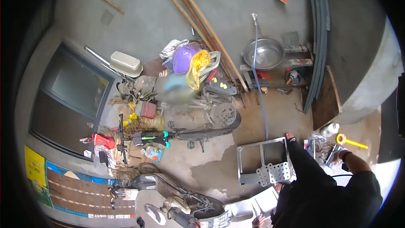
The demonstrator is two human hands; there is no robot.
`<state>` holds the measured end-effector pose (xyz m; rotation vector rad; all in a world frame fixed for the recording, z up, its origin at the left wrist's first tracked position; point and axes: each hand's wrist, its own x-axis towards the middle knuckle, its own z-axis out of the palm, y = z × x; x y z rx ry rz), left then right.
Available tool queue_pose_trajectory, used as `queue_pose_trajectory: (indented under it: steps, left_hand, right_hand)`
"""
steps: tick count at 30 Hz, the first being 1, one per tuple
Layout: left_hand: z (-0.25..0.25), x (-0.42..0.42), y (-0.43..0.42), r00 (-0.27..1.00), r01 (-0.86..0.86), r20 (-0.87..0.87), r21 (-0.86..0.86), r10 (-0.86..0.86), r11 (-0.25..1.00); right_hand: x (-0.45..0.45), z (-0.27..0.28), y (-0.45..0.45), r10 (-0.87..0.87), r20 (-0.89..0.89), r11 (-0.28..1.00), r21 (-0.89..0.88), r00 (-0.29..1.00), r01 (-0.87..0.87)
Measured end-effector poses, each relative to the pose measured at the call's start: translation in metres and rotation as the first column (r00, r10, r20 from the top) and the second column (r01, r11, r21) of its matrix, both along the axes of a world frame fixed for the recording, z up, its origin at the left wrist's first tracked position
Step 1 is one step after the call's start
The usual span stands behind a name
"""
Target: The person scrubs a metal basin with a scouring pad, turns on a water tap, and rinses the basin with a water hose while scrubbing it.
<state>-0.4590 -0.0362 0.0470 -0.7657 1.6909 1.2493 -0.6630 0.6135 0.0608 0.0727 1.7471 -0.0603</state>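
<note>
My right hand (339, 156), with a black band at the wrist, reaches into a cluster of metal tools and small items (322, 144) on the floor. Its fingers look curled, but what they hold cannot be made out. Low in the picture, my left hand (258, 221) shows in part, fingers apart, near the edge of a white sink-like double basin (242, 210). In front of my legs is a silver metal frame (239, 160). A perforated metal plate (273, 174) lies over its near side.
Beside the tools are a yellow-handled object (352, 142) and a white bottle (330, 129). A hose (259, 84) runs down past a round metal basin (264, 54) to the frame. A bicycle (198, 134), a scooter (181, 198) and piled clutter stand left. Long timbers (206, 29) lean at the wall.
</note>
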Motion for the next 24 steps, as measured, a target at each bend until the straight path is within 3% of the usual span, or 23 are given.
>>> queue_pose_trajectory:
  steps: [2,5,6,7,8,9,10,11,12,13,14,15,16,18,19,21,24]
  left_hand:
    - [0.002,0.025,-0.018,0.995,0.098,-0.023,-0.031,-0.099,0.995]
    - [-0.013,0.04,-0.038,0.983,0.137,-0.11,-0.072,-0.144,0.988]
    - [-0.015,0.043,-0.039,0.991,0.065,-0.116,-0.045,-0.07,0.997]
    - [-0.016,0.039,-0.041,0.988,-0.104,-0.116,0.015,0.105,0.994]
    - [-0.018,0.036,-0.041,0.951,-0.285,-0.104,0.079,0.292,0.955]
    - [-0.022,0.032,-0.041,0.9,-0.409,-0.109,0.128,0.422,0.904]
    - [-0.023,0.028,-0.043,0.864,-0.475,-0.109,0.15,0.492,0.867]
    - [-0.017,0.032,-0.044,0.879,-0.389,-0.216,0.189,0.425,0.902]
    - [-0.014,0.036,-0.04,0.886,-0.385,-0.213,0.157,0.412,0.909]
    - [-0.011,0.047,-0.037,0.894,-0.383,-0.203,0.119,0.4,0.916]
    - [-0.008,0.06,-0.035,0.919,-0.333,-0.193,0.086,0.344,0.939]
    - [-0.005,0.079,-0.035,0.941,-0.284,-0.177,0.048,0.288,0.958]
    - [0.001,0.099,-0.033,0.955,-0.264,-0.134,0.018,0.264,0.964]
    - [0.01,0.143,-0.026,0.962,-0.273,-0.025,0.012,0.273,0.962]
    - [0.013,0.166,-0.021,0.962,-0.273,0.031,0.008,0.273,0.962]
    - [0.024,0.218,-0.007,0.958,-0.277,0.068,-0.013,0.277,0.961]
    - [0.035,0.279,0.011,0.913,-0.294,0.273,-0.072,0.302,0.953]
  right_hand:
    - [0.038,0.029,-0.011,-0.217,0.017,0.967,-0.136,0.976,0.217]
    - [0.088,0.045,-0.005,-0.464,-0.214,0.866,-0.31,0.859,0.391]
    - [0.102,0.055,-0.003,-0.393,-0.398,0.911,-0.291,0.829,0.292]
    - [0.125,0.012,0.024,-0.583,-0.346,0.799,-0.408,0.735,0.442]
    - [0.128,0.041,0.013,-0.414,-0.41,0.91,-0.196,0.813,0.364]
    - [0.133,0.066,0.005,-0.376,-0.427,0.925,-0.121,0.822,0.361]
    - [0.143,0.075,0.004,-0.44,-0.436,0.896,-0.158,0.785,0.415]
    - [0.151,0.08,0.001,-0.491,-0.439,0.87,-0.205,0.753,0.448]
    - [0.153,0.109,-0.01,-0.48,-0.414,0.874,-0.156,0.774,0.459]
    - [0.166,0.106,-0.008,-0.526,-0.405,0.848,-0.188,0.748,0.496]
    - [0.187,0.054,0.017,-0.451,-0.415,0.893,-0.208,0.791,0.4]
    - [0.198,0.065,0.012,-0.476,-0.415,0.88,-0.219,0.776,0.422]
    - [0.207,0.062,0.007,-0.434,-0.419,0.9,-0.15,0.798,0.41]
    - [0.225,0.086,-0.008,-0.551,-0.392,0.832,-0.187,0.737,0.523]
    - [0.243,0.076,-0.007,-0.482,-0.46,0.876,-0.225,0.746,0.428]
    - [0.268,0.066,-0.012,-0.602,-0.325,0.798,-0.245,0.729,0.55]
    - [0.311,0.068,-0.027,-0.458,-0.39,0.888,-0.246,0.798,0.389]
